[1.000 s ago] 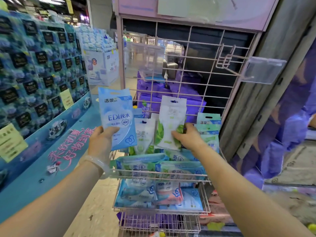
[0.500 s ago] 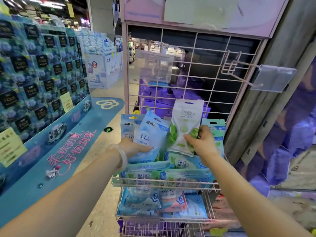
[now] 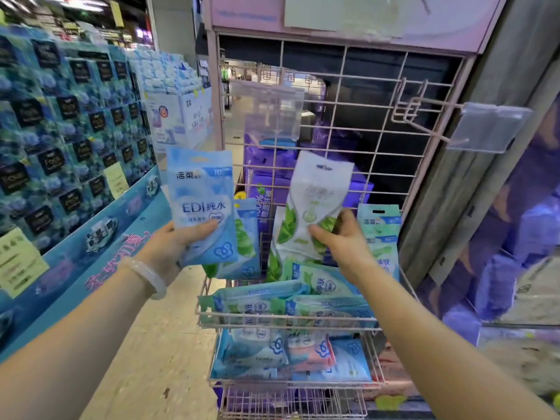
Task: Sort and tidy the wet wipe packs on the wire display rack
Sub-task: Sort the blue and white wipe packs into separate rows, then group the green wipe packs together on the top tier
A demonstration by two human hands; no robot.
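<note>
My left hand (image 3: pixel 178 247) holds a light blue wipe pack printed "EDI" (image 3: pixel 201 204) upright, left of the pink wire rack (image 3: pixel 375 125). My right hand (image 3: pixel 342 237) pinches the lower part of a white pack with green leaves (image 3: pixel 315 201), lifted in front of the rack's grid. Under both hands, the upper basket (image 3: pixel 285 315) holds several blue-green packs, some standing, some lying flat. The lower basket (image 3: pixel 291 381) holds blue packs and a pink one (image 3: pixel 309 353).
A pink hook with a clear price tag holder (image 3: pixel 488 128) juts from the rack at upper right. A blue display wall of stacked packs (image 3: pixel 69 140) stands on the left. Purple packages (image 3: pixel 266 165) sit behind the grid. A grey pillar (image 3: pixel 497 147) borders the rack on the right.
My left hand went down into the upper basket half a second ago and now holds a blue EDI pack up again at the left. My right hand has raised the white leaf pack slightly.
</note>
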